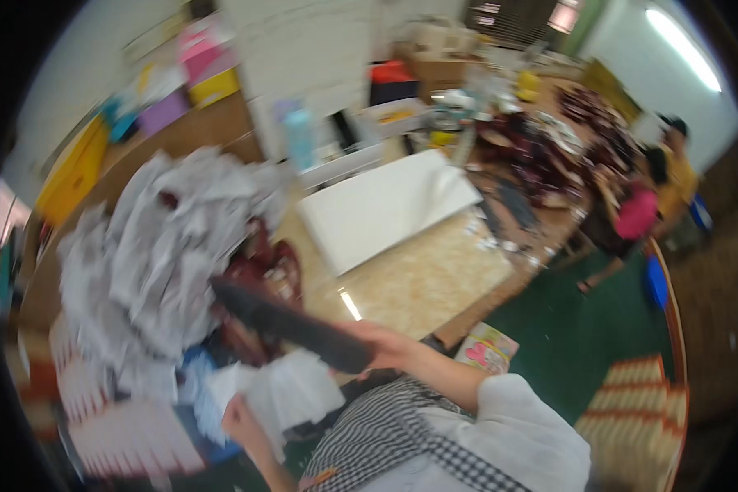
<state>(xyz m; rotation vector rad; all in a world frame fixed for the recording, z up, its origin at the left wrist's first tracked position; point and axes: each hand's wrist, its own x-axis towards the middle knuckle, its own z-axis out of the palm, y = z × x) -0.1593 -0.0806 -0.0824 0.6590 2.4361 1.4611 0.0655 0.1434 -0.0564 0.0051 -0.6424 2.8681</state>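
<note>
My right hand (383,344) is closed around one end of a long, flat dark grey piece (291,321). The piece reaches left over the table, blurred by motion, so I cannot make out its kind. Low on the left, my left hand (243,423) is closed at the edge of a thin white sheet (299,392), which hangs crumpled between my hands. Just beyond lie glossy dark red pieces (264,266), beside a big heap of crumpled white paper (160,246). A light blue crumpled item (201,394) is next to my left hand.
A white board (389,209) lies on the marbled tabletop (435,283). Behind it stand a light blue bottle (298,139) and a white tray (342,168). More dark red pieces (541,156) cover the far right table, where two people sit. Stacked cartons (635,422) stand at lower right.
</note>
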